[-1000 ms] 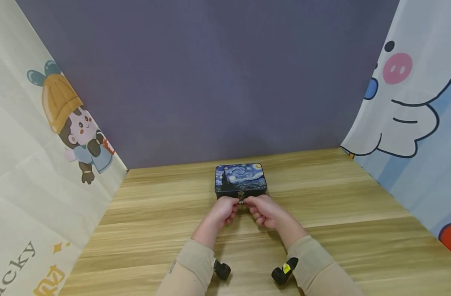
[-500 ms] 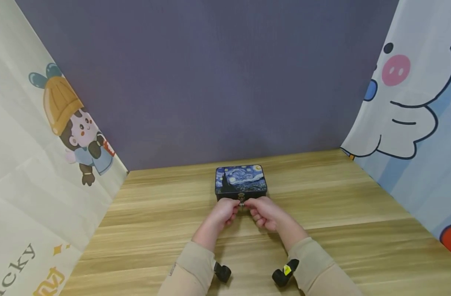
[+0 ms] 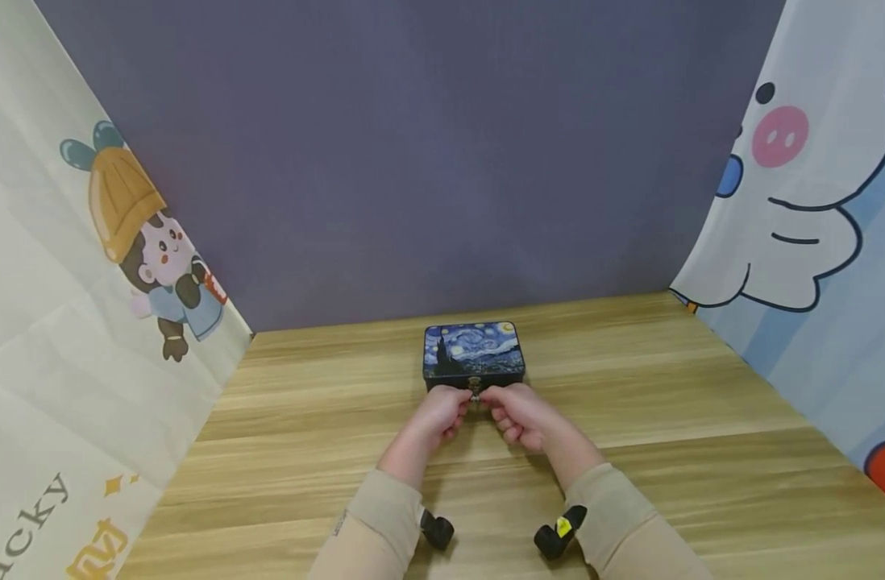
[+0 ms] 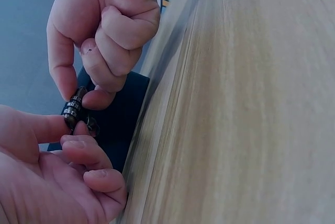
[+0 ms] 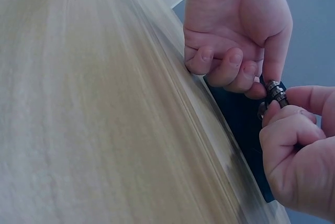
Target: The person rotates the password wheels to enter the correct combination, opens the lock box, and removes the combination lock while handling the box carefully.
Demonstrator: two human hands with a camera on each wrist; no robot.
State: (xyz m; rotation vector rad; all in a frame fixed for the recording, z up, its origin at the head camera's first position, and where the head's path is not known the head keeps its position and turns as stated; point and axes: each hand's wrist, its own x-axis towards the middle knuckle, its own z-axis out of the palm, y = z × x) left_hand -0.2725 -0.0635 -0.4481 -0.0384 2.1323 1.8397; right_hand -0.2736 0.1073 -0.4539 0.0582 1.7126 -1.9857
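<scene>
A tin box with a starry night painting on its lid stands on the table, lid down. At its front hangs a small combination padlock with rows of numbered dials. My left hand pinches one end of the padlock between thumb and index finger. From the other side my right hand pinches the opposite end, its remaining fingers curled under. A metal latch shows on the box's front just above the fingertips. In the right wrist view the dials of the padlock sit between both thumbs.
The wood-grain table spreads around the box. A dark grey panel rises behind it. Printed curtains hang at the left and right. Small black wrist cameras jut inward from both sleeves.
Both hands keep their pinch at the padlock and the box stays in place. Only a slight shift of the head view shows.
</scene>
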